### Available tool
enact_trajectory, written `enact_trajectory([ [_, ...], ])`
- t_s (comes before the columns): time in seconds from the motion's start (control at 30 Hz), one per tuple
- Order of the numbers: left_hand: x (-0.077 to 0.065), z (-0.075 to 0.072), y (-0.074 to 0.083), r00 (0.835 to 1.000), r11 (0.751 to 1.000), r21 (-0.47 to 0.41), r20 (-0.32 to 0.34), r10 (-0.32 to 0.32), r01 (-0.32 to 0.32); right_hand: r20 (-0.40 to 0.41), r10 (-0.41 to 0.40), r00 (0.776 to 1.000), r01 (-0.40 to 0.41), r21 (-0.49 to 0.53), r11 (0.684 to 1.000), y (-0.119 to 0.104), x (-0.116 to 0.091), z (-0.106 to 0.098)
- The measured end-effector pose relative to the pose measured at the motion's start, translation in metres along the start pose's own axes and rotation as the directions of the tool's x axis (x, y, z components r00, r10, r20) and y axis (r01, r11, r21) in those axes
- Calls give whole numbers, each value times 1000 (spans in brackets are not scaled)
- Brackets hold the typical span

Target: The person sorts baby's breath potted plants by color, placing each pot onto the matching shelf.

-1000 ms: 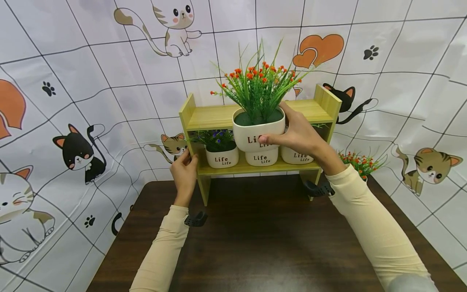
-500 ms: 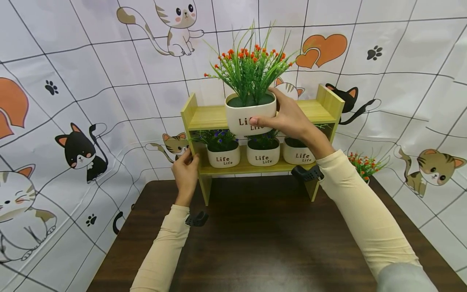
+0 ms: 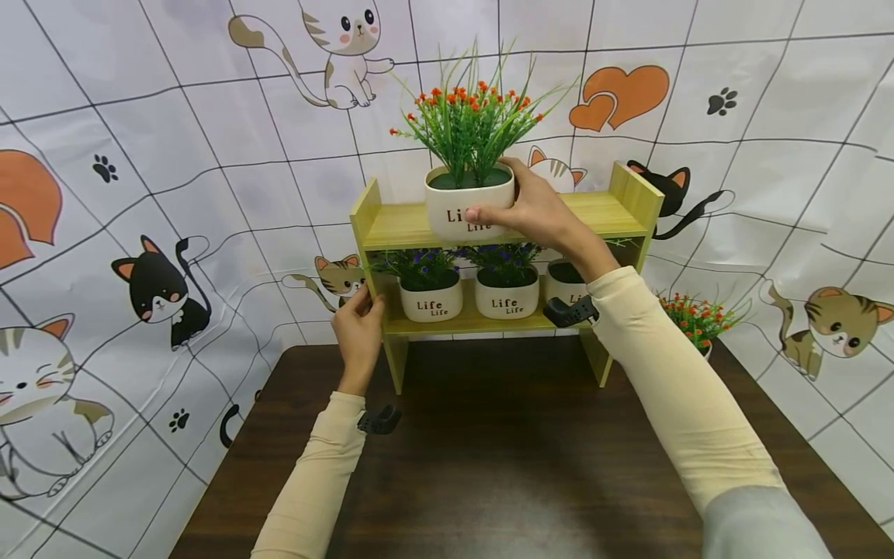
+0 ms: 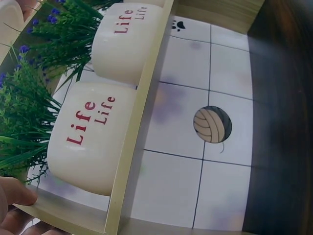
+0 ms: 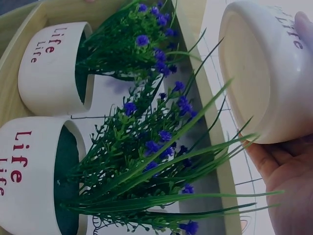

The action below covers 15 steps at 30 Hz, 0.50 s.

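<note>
My right hand (image 3: 534,210) grips a white "Life" flower pot (image 3: 447,203) with orange flowers and grass, thumb across its front. The pot is at the front edge of the upper board of a two-tier wooden shelf (image 3: 594,210), left of its middle. Its bare underside shows in the right wrist view, where the pot (image 5: 244,68) is held up clear of the board. My left hand (image 3: 358,330) pinches the shelf's left side panel, with the thumb (image 4: 19,192) inside it. On the lower board stand purple-flowered pots (image 3: 431,304), (image 3: 507,299); a third pot (image 3: 561,281) is partly hidden by my right forearm.
The shelf stands at the back of a dark wooden table (image 3: 461,458). Another orange-flowered plant (image 3: 698,318) is at the table's back right, beside the shelf. A wall covering (image 3: 279,194) with cat prints encloses the back and sides.
My right hand has carried the orange-flowered pot up, then left and slightly down toward the upper board. The middle purple-flowered pot has come into fuller view. My left hand keeps its hold.
</note>
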State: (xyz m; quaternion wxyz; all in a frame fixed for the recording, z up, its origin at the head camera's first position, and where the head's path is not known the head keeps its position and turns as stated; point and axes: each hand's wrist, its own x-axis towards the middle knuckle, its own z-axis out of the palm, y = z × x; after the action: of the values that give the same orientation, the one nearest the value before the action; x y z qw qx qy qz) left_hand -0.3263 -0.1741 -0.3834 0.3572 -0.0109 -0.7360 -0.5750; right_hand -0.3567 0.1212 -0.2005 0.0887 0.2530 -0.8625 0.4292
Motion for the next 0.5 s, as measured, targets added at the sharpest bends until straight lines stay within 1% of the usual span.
enact_trajectory([
  [0.2,0,0,-1,1000,1000,-2,-3,11,-11,12,-9,1000,8,23,1000,6,10,1],
  [0.5,1,0,-2,1000,1000,9,-4,13,-13,33,30,999,-31,20,999,11,24,3],
])
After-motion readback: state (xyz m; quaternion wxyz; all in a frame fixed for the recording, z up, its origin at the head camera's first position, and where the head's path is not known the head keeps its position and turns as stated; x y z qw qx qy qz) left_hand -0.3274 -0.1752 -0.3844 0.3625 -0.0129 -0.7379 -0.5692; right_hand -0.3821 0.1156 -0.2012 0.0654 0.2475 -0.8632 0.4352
